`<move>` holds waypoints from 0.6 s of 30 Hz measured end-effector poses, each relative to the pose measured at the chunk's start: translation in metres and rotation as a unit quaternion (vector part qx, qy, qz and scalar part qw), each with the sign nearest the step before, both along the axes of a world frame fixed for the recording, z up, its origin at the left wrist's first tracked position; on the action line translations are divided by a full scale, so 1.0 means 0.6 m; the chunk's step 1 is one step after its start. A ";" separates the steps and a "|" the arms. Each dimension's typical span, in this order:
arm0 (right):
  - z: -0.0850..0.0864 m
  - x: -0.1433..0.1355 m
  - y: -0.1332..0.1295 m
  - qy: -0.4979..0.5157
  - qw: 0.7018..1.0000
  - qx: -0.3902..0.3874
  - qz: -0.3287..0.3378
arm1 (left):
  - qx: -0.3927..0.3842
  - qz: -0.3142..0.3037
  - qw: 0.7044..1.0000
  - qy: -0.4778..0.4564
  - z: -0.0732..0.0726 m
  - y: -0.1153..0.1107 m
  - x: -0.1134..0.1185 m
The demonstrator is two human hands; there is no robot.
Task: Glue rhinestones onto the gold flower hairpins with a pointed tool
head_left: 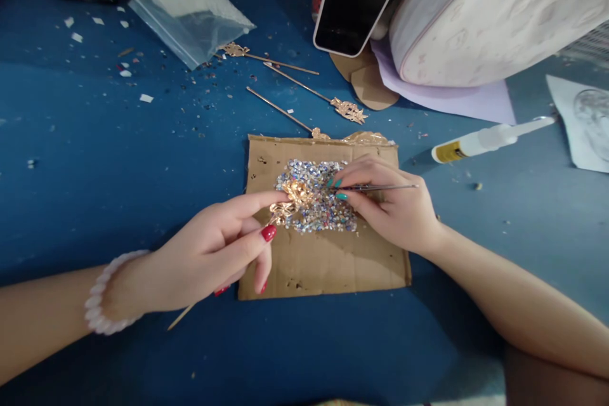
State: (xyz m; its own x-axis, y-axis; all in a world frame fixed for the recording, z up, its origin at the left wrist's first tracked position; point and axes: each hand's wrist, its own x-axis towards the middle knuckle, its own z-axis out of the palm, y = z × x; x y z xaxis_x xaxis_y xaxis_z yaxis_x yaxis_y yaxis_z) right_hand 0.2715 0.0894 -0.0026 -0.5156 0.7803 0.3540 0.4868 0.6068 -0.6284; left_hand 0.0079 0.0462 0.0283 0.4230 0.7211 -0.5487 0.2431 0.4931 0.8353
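My left hand (216, 250), with red nails and a pale bead bracelet, pinches a gold hair stick (297, 193) near its flower-shaped head. Its thin shaft passes under the hand and shows again at the lower left. In my right hand (387, 203), with teal nails, is a slim pair of tweezers (380, 188); their tips are hidden by the fingers near the rhinestones. Many small shiny rhinestones (328, 219) are spread over a piece of cardboard (333, 266) beneath both hands. The ornate head is held just over the left part of the stones.
Beyond the cardboard lie more gold hair sticks (349, 109). A glue bottle (476, 141) with a long nozzle rests at right. At the back are a clear plastic bag (190, 28), a phone (359, 0) and a white patterned case (457, 19). Small scraps dot the blue table (118, 171).
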 end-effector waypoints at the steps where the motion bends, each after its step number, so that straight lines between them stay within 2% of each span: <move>1: 0.000 0.000 0.000 0.000 1.000 -0.003 0.000 | 0.000 0.000 1.000 0.001 0.000 0.000 0.000; 18: -0.004 -0.003 0.000 0.018 1.000 -0.010 0.019 | -0.012 -0.012 1.000 -0.012 0.003 0.002 -0.003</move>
